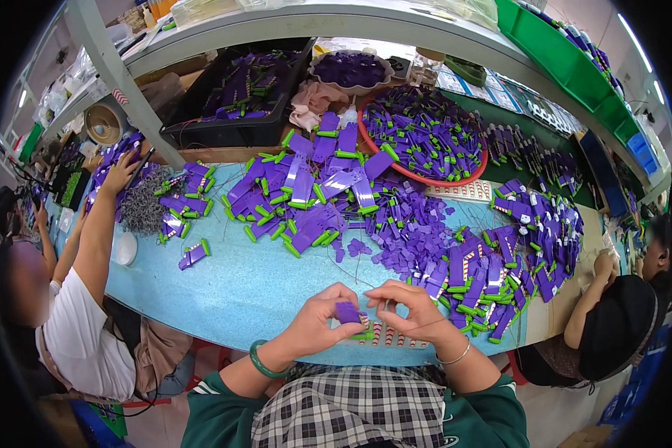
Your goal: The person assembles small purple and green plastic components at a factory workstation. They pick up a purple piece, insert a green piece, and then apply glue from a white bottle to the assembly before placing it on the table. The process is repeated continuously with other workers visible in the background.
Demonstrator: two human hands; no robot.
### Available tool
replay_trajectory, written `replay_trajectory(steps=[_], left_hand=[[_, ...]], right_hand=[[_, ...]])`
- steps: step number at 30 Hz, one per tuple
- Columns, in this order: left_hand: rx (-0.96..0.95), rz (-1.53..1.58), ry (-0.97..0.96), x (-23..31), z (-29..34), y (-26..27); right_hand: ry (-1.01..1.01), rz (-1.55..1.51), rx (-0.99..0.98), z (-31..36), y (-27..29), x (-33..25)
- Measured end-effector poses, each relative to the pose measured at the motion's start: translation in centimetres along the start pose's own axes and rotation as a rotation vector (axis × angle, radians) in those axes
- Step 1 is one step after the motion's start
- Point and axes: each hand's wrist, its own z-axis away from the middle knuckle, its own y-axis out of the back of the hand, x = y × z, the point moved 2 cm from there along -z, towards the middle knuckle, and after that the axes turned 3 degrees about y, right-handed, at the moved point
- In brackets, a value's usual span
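Note:
At the table's near edge, my left hand [317, 323] is closed on a small flat purple piece [346, 312] with a green end. Its lower part is partly covered by my fingers. Just to the right, my right hand [411, 313] makes a pinch, thumb and forefinger forming a ring. A thin dark strand passes by its fingertips and across the palm. Beneath both hands lies a card [387, 336] with rows of red-and-white striped marks. Beyond them spreads a heap of small purple pieces [407, 231]. Purple parts with green ends [313, 187] are piled behind it.
More finished-looking purple parts [493, 276] lie at the right. Behind stand a red basin [479, 170], a black crate [239, 133] and a shelf [336, 28]. A tangle of grey wire [148, 201] sits left. People work on both sides; one reaches across at left.

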Motion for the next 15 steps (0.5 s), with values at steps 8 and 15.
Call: replay_trajectory(steps=[8,15], left_hand=[[0.042,-0.114,0.061,0.5,0.4,2.6],[0.691,0.445,-0.057,2.5,1.3,5.9]], right_hand=[[0.133,0.784,-0.092,-3.5,2.1,0.4],[0.222,1.282,-0.154,-5.4,1.7,4.4]])
